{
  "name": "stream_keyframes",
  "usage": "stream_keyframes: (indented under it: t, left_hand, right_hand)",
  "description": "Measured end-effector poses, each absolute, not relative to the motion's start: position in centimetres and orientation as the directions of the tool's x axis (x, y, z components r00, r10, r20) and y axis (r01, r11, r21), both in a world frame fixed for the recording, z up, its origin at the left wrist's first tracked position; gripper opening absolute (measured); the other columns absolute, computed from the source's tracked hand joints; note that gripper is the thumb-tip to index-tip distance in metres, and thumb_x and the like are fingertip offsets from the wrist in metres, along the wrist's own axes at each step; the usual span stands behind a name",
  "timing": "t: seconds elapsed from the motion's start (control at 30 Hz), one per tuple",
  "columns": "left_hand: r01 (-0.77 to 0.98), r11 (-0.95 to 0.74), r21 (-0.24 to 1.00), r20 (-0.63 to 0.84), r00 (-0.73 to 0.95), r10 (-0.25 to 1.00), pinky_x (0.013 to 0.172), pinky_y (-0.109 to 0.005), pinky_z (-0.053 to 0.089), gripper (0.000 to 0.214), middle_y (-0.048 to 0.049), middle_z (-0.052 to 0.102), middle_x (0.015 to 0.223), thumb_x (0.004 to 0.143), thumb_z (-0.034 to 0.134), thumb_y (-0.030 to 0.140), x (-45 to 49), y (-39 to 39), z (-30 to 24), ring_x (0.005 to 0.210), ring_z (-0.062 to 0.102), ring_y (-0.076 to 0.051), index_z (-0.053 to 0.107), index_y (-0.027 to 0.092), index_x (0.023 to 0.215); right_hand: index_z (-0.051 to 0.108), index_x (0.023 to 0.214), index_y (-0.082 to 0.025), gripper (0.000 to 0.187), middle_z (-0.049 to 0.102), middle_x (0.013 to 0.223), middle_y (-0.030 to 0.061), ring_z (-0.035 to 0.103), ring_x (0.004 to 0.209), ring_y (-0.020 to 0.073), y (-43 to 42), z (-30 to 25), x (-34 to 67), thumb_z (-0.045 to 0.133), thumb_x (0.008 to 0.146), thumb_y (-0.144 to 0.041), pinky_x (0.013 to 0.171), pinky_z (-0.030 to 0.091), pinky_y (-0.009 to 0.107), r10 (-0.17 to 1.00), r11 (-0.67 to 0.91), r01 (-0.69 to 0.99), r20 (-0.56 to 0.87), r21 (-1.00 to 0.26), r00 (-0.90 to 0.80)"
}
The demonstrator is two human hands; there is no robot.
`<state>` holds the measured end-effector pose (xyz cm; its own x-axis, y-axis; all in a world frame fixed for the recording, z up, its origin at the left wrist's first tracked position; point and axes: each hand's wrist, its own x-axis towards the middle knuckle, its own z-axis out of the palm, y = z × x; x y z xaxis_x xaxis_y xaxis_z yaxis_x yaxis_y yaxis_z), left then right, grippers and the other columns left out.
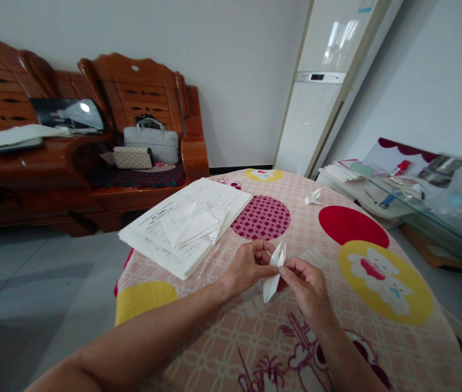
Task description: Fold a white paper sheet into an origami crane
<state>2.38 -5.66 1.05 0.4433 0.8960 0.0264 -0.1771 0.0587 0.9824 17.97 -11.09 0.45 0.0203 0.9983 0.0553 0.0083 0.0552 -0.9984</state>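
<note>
The round worktop [214, 343] under its pink patterned cloth carries everything I handle. Toward its left edge lies a thick stack of printed white paper [145, 234], topped by loose folded white paper sheets [190, 223]. Nearer the middle, my left hand [245, 267] and my right hand [308, 283] meet, the fingers of both closed narrow on a slim, pointed, folded white paper piece [271, 288]. It stands between my two thumbs, gripped about its middle; its split upper end points to the far edge, its single lower end to the near edge. I cannot tell whether that lower tip touches the cloth. I judge it nearly weightless, dry, stiff along its layered folds but easily creased or torn at the tips, so the thick middle is the place to pinch, lightly. By the far right edge rests a small spiky folded white paper shape [313, 197], well apart from my fingers.
</note>
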Motion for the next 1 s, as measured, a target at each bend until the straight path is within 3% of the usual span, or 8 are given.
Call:
stream_keyframes:
  t: [0.2, 0.43, 0.63, 0.83, 1.0]
  left_hand:
    - [-0.144, 0.159, 0.977, -0.063, 0.519, 0.853, 0.053, -0.021, 0.043, 0.058, 0.0027, 0.060, 0.058, 0.059, 0.084, 0.028, 1.77, -5.44, 1.39, 0.051, 0.055, -0.010, 0.061, 0.009, 0.108]
    - [-0.215, 0.164, 0.963, -0.049, 0.459, 0.887, 0.053, -0.021, 0.045, 0.057, 0.0005, 0.064, 0.061, 0.056, 0.085, 0.026, 1.94, -5.48, 1.06, 0.052, 0.057, -0.010, 0.064, 0.009, 0.107]
    - [-0.200, 0.265, 0.943, -0.145, 0.470, 0.871, 0.054, -0.026, 0.050, 0.058, -0.0003, 0.065, 0.061, 0.057, 0.084, 0.028, 1.89, -5.20, 0.92, 0.051, 0.059, -0.013, 0.063, 0.009, 0.108]
    - [-0.196, 0.254, 0.947, -0.141, 0.459, 0.877, 0.050, -0.019, 0.042, 0.054, 0.0007, 0.064, 0.055, 0.057, 0.084, 0.024, 1.86, -5.21, 0.92, 0.047, 0.055, -0.009, 0.067, 0.009, 0.106]
    - [-0.175, 0.279, 0.944, -0.167, 0.476, 0.864, 0.051, -0.022, 0.046, 0.054, -0.0008, 0.066, 0.058, 0.059, 0.083, 0.027, 1.84, -5.21, 0.67, 0.046, 0.056, -0.010, 0.067, 0.009, 0.108]
  right_hand:
    - [0.062, 0.071, -0.016, 0.021, 0.063, 0.059, -0.0003, 0.056, 0.054, 0.0127, -10.96, 0.52, 18.17, 0.065, 0.082, -0.034, 0.052, 0.043, 0.022, 0.999, 0.040, 0.037, 0.041, -0.999, 0.013]
    - [0.064, 0.070, -0.016, 0.021, 0.063, 0.058, 0.0003, 0.055, 0.052, 0.0127, -10.94, 0.69, 18.04, 0.071, 0.075, -0.034, 0.051, 0.044, 0.023, 0.999, -0.003, 0.024, -0.002, -1.000, 0.038]
    - [0.065, 0.067, -0.016, 0.021, 0.065, 0.057, 0.0012, 0.057, 0.050, 0.0143, -10.80, 0.41, 18.00, 0.075, 0.070, -0.034, 0.050, 0.047, 0.025, 0.994, -0.094, -0.106, -0.098, -0.990, 0.037]
    - [0.069, 0.068, -0.016, 0.021, 0.067, 0.058, 0.0020, 0.058, 0.049, 0.0147, -10.70, -0.03, 18.28, 0.076, 0.071, -0.035, 0.050, 0.048, 0.026, 0.988, -0.158, -0.151, -0.156, -0.976, -0.025]
    - [0.069, 0.069, -0.016, 0.020, 0.070, 0.062, 0.0025, 0.059, 0.050, 0.0143, -10.72, -0.27, 18.39, 0.076, 0.073, -0.034, 0.050, 0.048, 0.025, 0.986, -0.167, -0.187, -0.160, -0.968, -0.050]
